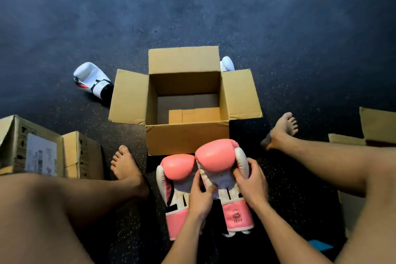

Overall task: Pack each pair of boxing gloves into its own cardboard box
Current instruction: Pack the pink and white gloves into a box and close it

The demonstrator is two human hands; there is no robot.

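Speckled floor (64, 28), pink glove (215, 156) marked "10OZ"

Pink boxing gloves (177, 169) (216, 156): two.
White boxing gloves (92, 77) (227, 63): two, one mostly hidden.
Cardboard boxes (186, 139) (32, 146) (85, 156) (375, 126): four in view, one cut off at the right edge.
Hands (200, 196) (252, 184): two.
Bare feet (126, 165) (285, 126): two.
Blue item (320, 245): one.

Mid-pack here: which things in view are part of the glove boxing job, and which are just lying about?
Job: pink gloves, in left hand and right hand; open box; white glove left of it; second white glove behind it.
Lying about, likely: labelled boxes, left; cardboard, right; blue object.
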